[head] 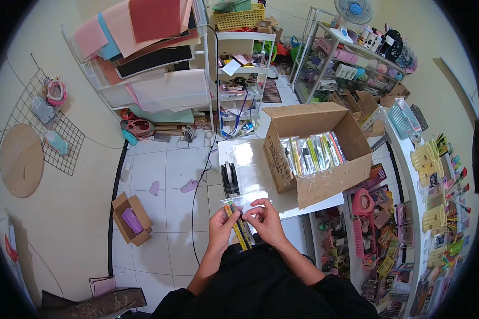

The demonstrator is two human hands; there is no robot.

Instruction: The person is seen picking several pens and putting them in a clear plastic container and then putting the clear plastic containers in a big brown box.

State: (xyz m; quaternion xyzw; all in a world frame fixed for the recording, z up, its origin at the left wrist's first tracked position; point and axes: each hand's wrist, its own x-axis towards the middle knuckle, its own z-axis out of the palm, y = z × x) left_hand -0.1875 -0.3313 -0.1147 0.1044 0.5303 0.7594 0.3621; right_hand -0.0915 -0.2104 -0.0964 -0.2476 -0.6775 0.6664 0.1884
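Note:
My left hand [220, 229] holds a clear plastic packet of pencils [242, 236] at the front edge of the white table [255, 171]. Yellow patterned and dark pencils show through the plastic. Beside the packet's upper part, my right hand [268, 225] has its thumb and index finger close together and its other fingers bent. Whether it pinches the plastic is too small to tell. An open cardboard box [277, 159] stands on the table to the right, with several clear packets of pencils or pens [315, 153] inside. Left of it lies a black tape dispenser [229, 179].
A black cable [197, 199] runs down past the table's left side. On the tiled floor is a small carton [118, 213] holding a purple item [132, 220]. Shelves of stationery [417, 175] curve along the right. Sheet racks [163, 91] and a fan [354, 10] stand farther back.

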